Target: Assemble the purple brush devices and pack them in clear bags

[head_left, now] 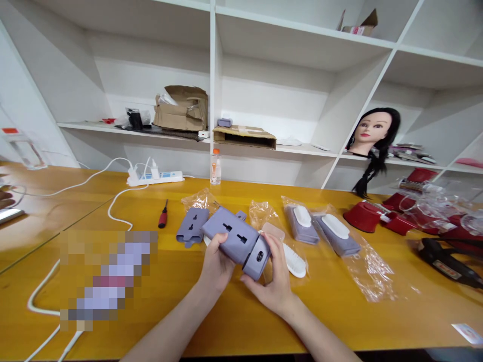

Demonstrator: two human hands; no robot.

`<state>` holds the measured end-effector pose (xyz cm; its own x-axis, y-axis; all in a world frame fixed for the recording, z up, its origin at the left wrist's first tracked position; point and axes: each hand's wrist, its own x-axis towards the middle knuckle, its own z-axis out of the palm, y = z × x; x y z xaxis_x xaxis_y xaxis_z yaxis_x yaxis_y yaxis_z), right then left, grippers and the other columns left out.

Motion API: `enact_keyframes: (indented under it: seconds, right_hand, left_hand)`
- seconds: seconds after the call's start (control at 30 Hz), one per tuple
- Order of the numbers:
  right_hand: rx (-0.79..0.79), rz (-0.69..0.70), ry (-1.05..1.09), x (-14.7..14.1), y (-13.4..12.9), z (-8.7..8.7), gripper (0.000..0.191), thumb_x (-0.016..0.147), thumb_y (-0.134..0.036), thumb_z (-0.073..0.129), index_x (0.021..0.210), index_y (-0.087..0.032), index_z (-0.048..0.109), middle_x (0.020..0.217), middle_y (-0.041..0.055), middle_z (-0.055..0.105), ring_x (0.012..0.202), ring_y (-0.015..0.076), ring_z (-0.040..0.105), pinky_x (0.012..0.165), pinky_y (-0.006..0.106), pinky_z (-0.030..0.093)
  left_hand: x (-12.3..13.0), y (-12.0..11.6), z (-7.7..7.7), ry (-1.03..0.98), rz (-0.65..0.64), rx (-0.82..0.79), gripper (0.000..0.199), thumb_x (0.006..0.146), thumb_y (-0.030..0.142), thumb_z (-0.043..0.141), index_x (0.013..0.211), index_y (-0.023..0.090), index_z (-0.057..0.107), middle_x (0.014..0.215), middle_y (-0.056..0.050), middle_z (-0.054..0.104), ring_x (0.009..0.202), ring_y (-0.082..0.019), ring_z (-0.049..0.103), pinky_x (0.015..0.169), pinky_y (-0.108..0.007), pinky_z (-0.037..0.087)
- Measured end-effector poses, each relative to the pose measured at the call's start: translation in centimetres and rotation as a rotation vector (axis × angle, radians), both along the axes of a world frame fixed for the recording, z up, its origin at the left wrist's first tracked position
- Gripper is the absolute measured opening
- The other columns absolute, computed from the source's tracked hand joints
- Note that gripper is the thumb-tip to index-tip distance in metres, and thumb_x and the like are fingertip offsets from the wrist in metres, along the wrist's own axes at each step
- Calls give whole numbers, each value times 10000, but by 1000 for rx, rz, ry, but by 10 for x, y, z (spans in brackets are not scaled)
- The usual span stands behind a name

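Over the wooden table, my left hand (218, 261) grips the body of a purple-grey box (231, 232) with two dark slots, its thumb on the top face. At the box's right end is a cap-like end piece (257, 256) with a dark oval opening, and a dark gap shows between the two. My right hand (274, 281) holds this end piece between thumb and fingers. Behind and left of the box lies a flat purple-grey slotted piece (193, 225). A white oval brush (295, 261) lies partly behind my right hand.
A red screwdriver (163, 218) and a power strip (160, 178) are at the left. Bagged purple-grey pieces with white ovals (302, 223), red containers (363, 216) and a black tool (445, 261) stand rightward. A bottle (216, 168) stands near the shelves (271, 95). A person's fingers show far left.
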<state>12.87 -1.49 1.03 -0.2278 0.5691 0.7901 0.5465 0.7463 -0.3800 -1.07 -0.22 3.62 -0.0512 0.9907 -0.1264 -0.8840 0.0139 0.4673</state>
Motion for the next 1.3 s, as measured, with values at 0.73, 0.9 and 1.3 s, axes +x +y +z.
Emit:
enact_keyframes:
  seconds: [0.73, 0.9, 1.3]
  right_hand:
    - [74, 7, 46, 4, 1, -3, 754, 684, -263, 630, 1328, -181, 248, 1234, 142, 398, 1158, 289, 388, 935, 504, 378]
    - [96, 2, 37, 7, 2, -4, 732, 706, -289, 615, 1330, -189, 246, 1228, 141, 394, 1146, 291, 404, 923, 507, 385]
    - [178, 27, -19, 12, 1, -7, 701, 708, -304, 618, 1308, -177, 277, 1249, 162, 353, 1160, 313, 394, 903, 512, 396]
  left_hand:
    - [-4, -1, -2, 50, -199, 22, 474, 733, 203, 544, 1200, 161, 477, 1029, -91, 642, 909, -238, 608, 721, -349, 510]
    - [-3, -2, -2, 48, -207, 1, 469, 727, 174, 530, 1192, 145, 475, 979, -89, 657, 886, -227, 614, 712, -337, 510]
    - [-2, -1, -5, 47, -273, -40, 456, 736, 180, 516, 1190, 158, 476, 919, -61, 662, 806, -202, 615, 634, -322, 509]
